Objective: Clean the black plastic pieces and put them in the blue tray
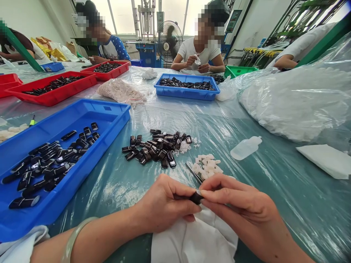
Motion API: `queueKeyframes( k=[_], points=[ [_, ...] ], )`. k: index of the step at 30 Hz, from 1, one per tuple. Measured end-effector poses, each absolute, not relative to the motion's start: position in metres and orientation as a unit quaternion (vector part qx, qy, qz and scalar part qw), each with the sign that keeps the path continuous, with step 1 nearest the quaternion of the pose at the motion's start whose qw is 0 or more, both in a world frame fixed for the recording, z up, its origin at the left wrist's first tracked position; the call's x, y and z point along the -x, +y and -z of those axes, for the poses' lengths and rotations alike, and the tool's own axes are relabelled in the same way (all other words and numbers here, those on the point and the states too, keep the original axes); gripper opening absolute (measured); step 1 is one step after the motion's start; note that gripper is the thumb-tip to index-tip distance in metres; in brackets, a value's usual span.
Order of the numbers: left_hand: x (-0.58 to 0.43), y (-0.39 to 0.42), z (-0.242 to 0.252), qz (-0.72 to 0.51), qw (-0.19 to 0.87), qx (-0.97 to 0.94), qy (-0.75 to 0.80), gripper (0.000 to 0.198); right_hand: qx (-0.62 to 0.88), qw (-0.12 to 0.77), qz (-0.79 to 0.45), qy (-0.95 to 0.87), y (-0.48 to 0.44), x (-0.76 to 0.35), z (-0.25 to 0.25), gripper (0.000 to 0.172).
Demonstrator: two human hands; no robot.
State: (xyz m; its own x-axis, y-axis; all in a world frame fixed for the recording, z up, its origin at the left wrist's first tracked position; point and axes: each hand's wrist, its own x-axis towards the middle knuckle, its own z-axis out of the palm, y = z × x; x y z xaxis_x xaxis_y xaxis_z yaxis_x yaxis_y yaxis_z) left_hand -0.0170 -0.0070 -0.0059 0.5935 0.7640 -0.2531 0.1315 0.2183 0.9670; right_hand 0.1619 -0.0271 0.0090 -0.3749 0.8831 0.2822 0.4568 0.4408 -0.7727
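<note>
My left hand point(164, 204) and my right hand point(236, 204) meet near the table's front edge, both pinched on one small black part point(196, 197) held between their fingertips. A white cloth point(197, 241) lies under them. Just beyond my fingers lie metal tweezers point(193, 172) and a small heap of white pieces point(207, 165). Farther out sits a pile of black parts point(155, 148). A pale bangle point(73, 237) circles my left wrist.
A blue tray point(82, 113) with several black parts stands at left. A clear squeeze bottle point(245, 148) lies at right, near a white pad point(326, 160) and a big plastic bag point(296, 98). Another blue tray point(186, 91) and red trays point(55, 95) stand farther off. Other people sit across the table.
</note>
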Motion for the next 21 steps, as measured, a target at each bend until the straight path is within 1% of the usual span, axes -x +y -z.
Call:
queueKeyframes(
  k=[7,11,13,15,17,19,21],
  points=[
    [0.017,-0.007,0.005,-0.221,0.690,-0.566,0.394,0.015,0.436,0.344,-0.327,-0.765,-0.026,-0.165,-0.007,0.017],
    [0.015,-0.005,0.002,-0.197,0.740,-0.506,0.398,0.013,0.413,0.343,-0.344,-0.771,-0.023,-0.166,-0.010,0.018],
    [0.015,-0.003,0.000,-0.204,0.755,-0.478,0.400,0.014,0.412,0.356,-0.336,-0.769,-0.022,-0.168,-0.010,0.020],
    [0.016,-0.001,-0.001,-0.216,0.755,-0.462,0.412,0.015,0.440,0.386,-0.305,-0.751,-0.020,-0.173,-0.009,0.017],
    [0.017,0.000,-0.003,-0.225,0.753,-0.450,0.425,0.015,0.496,0.393,-0.250,-0.733,-0.013,-0.178,-0.008,0.010],
    [0.018,0.000,-0.003,-0.230,0.755,-0.442,0.426,0.015,0.548,0.361,-0.196,-0.729,-0.001,-0.182,-0.007,0.014],
    [0.018,0.000,-0.003,-0.231,0.762,-0.439,0.417,0.015,0.572,0.313,-0.168,-0.739,0.014,-0.185,-0.007,0.016]
  ],
)
